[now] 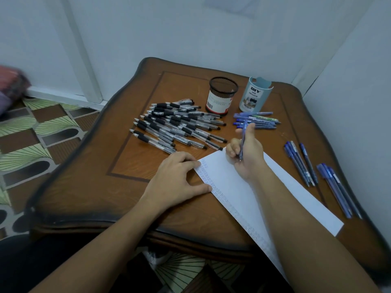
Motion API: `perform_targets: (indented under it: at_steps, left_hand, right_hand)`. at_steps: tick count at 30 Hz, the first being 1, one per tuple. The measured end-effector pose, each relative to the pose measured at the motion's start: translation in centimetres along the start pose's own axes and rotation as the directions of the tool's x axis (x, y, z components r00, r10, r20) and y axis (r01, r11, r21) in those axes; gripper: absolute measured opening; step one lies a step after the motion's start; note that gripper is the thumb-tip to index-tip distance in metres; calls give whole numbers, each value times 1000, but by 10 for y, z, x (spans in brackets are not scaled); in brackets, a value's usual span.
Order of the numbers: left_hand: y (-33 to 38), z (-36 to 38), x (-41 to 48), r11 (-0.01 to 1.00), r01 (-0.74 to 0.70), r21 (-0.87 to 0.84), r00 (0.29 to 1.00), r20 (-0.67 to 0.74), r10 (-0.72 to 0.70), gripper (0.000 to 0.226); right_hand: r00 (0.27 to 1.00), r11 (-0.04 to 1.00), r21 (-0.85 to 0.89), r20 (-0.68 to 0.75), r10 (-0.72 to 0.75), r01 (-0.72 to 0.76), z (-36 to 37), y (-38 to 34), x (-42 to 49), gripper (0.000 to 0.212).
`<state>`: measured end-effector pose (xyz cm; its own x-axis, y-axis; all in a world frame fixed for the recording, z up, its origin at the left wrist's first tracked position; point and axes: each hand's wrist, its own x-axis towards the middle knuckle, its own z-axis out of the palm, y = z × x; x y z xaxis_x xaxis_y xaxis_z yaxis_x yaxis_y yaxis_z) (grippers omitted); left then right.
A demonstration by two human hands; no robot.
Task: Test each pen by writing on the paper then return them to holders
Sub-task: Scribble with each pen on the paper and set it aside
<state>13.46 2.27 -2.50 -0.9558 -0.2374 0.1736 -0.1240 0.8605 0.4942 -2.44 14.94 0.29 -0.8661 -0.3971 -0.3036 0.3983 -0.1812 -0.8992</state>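
While the left hand (175,176), fingers spread, presses the paper (230,182) — right hand (248,157) curled round blue pen (245,126).

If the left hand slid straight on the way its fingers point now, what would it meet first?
The long white sheet of paper: the left hand has fingertips at its scribbled left edge. Beyond, seemingly in line, is the right hand gripping a blue pen.

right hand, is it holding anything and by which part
The right hand grips a blue pen by its lower barrel, tip toward the paper. The left hand holds nothing; it rests on the paper's edge.
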Motion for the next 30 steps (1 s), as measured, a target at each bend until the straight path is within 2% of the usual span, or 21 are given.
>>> perform_targets:
  at_steps: [4,7,10,13,15,17,19,20,24,27,28,30]
  left_hand:
    - [4,-4,-1,1000,23,-12,1000,13,-23,76]
    - [6,-7,-1,998,52,-23,998,49,-51,84]
    - [8,-9,-1,998,59,-32,997,58,-57,97]
    - [9,-9,-2,997,62,-56,997,38,-60,98]
    - [9,-8,-2,996,56,-63,998,27,-54,97]
    - [9,-8,-1,997,50,-65,998,30,-48,97]
    - [9,-8,-1,997,42,-67,999,26,-41,97]
    - [8,-8,0,997,38,-66,999,21,-37,97]
    - [7,-6,2,997,32,-71,999,10,-32,98]
    - [5,-5,3,996,29,-83,1000,5,-29,111]
    - [5,-5,3,996,30,-80,1000,9,-29,113]
    - [5,-6,4,996,37,-76,999,20,-36,109]
  right_hand:
    - [999,998,52,29,-44,43,-5,-22,-5,39]
    - [997,997,60,60,-54,50,-17,-35,-11,29]
    - [997,990,-128,61,-51,58,-34,-42,-18,25]
    - [992,912,-395,-4,-126,114,-57,-52,-22,20]
    - [971,763,-632,-68,-228,135,-80,-60,-19,20]
    - [926,511,-856,-130,-354,75,-108,-69,-14,20]
    - [894,298,-954,-146,-425,-14,-132,-76,-8,21]
    - [891,235,-971,-152,-429,-52,-140,-79,-4,23]
    - [897,100,-978,-208,-389,-183,-153,-77,8,38]
    - [858,-75,-971,-163,-486,-227,-139,-77,13,39]
    - [848,-126,-968,-123,-516,-217,-131,-76,15,37]
    - [852,-164,-981,-2,-523,-103,-115,-75,24,29]
